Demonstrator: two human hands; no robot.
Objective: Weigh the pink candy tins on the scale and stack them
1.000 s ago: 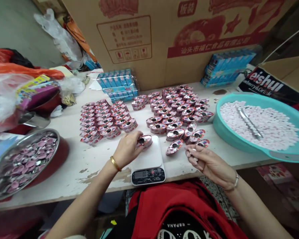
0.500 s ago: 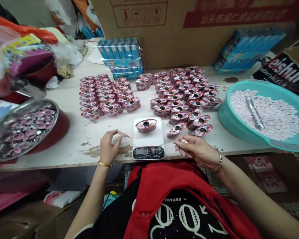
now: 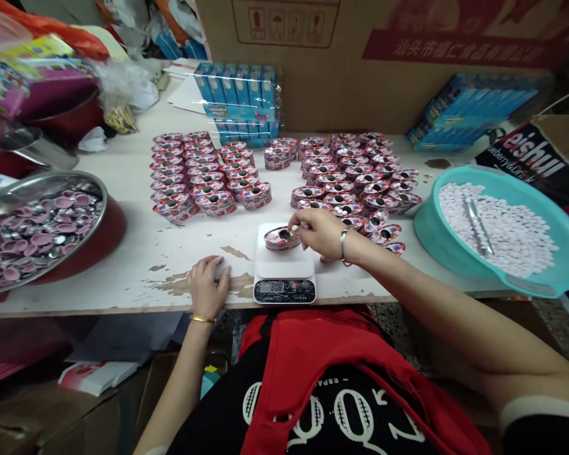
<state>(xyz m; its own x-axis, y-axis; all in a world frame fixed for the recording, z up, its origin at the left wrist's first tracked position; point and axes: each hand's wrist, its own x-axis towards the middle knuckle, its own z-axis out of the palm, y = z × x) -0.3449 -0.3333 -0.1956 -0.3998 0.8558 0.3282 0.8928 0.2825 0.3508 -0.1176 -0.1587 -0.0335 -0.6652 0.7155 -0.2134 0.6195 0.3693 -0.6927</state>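
A white digital kitchen scale (image 3: 284, 270) lies near the table's front edge, with a small oval red-and-white printed box (image 3: 275, 241) on its plate. The box has a round dark hole in its top. My right hand (image 3: 320, 230) is over the box's right end, its fingertips pinched around small white candies beside the hole. To the left of the scale my left hand (image 3: 207, 287) rests on the table, fingers loosely curled, thumb apart, holding nothing. Many matching oval boxes (image 3: 215, 201) stand in rows behind the scale, some with white candies showing at their holes.
A turquoise tub (image 3: 431, 246) of white candies (image 3: 526, 253) with a metal utensil (image 3: 478, 224) stands at right. A steel bowl (image 3: 111, 237) at left holds pink spoon-like pieces. Blue packs (image 3: 241, 101) and a large carton (image 3: 332, 88) stand behind.
My right hand has moved left and forward, from beside the scale to the box on it. My left hand has lowered onto the table. The display's digits have changed.
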